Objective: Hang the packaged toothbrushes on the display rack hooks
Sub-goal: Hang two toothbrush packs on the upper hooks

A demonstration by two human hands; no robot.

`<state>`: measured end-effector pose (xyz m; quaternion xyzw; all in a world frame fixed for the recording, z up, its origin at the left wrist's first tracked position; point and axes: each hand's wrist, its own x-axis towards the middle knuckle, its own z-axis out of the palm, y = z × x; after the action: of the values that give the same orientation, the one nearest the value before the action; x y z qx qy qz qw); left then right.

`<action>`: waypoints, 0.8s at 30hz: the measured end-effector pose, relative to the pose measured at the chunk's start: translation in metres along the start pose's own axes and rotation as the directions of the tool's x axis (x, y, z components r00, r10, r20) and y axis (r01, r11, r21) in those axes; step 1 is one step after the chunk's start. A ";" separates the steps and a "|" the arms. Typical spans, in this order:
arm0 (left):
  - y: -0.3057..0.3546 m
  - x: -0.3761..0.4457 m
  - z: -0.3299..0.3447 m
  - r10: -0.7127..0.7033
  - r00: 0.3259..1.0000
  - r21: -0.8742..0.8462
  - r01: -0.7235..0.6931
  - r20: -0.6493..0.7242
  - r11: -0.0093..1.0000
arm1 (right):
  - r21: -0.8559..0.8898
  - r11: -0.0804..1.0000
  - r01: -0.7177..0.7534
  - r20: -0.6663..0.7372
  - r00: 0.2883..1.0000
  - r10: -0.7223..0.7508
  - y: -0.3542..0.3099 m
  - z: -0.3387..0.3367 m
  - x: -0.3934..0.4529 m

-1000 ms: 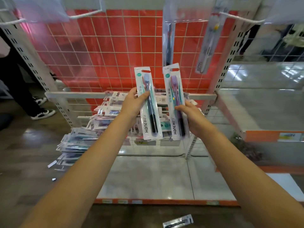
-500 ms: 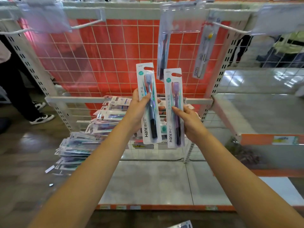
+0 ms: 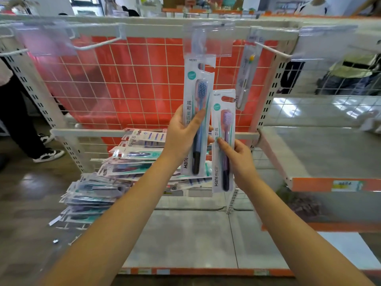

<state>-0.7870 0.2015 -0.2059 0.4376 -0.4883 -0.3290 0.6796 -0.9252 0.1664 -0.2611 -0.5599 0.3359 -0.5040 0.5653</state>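
My left hand (image 3: 181, 137) holds the blue toothbrush pack (image 3: 196, 118) upright, thumb across the front and the other digits behind the card; the grip is closed on the lower middle of the pack. My right hand (image 3: 237, 159) holds the purple toothbrush pack (image 3: 223, 141) in the same way, pinched at mid-height between thumb and fingertips. Both packs stand with the long axis vertical, head end and hang slot at the top.

The relation that governs the next move: the centre hook (image 3: 201, 41) lies directly above the blue toothbrush pack, and the pack's top edge is just below the clear label holder (image 3: 208, 38) on that hook. The hook's tip is hidden behind the holder, so I cannot tell whether the slot is already on it. In my judgement the left hand is the nearer one and its pack goes on first, with the slot raised and pushed back toward the red grid panel (image 3: 132, 83).

The purple toothbrush pack sits lower and to the right, its slot well below hook level. A yellow-tipped brush pack (image 3: 246, 77) already hangs on the right hook (image 3: 272, 51). More packs lie in a pile on the lower shelf (image 3: 115, 174), beneath my left forearm.
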 end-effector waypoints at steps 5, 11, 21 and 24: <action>0.007 0.002 0.010 0.057 0.998 -0.003 -0.057 -0.018 0.998 | 0.003 1.000 -0.004 0.002 1.000 0.004 0.002 -0.005 0.001; 0.014 0.014 0.012 0.053 0.998 0.007 -0.053 -0.019 0.999 | 0.032 0.999 -0.041 0.001 0.999 0.041 0.001 -0.007 0.005; -0.006 0.051 0.013 -0.028 0.999 0.157 0.030 -0.018 0.987 | 0.025 0.995 -0.096 -0.041 0.994 0.097 0.008 -0.015 0.016; -0.014 0.068 0.013 -0.057 0.998 0.182 0.059 -0.015 0.982 | -0.006 0.993 -0.120 -0.064 0.991 0.120 0.011 -0.021 0.024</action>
<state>-0.7788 0.1331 -0.1917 0.5135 -0.5002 -0.3005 0.6291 -0.9368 0.1356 -0.2702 -0.5252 0.3892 -0.4851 0.5809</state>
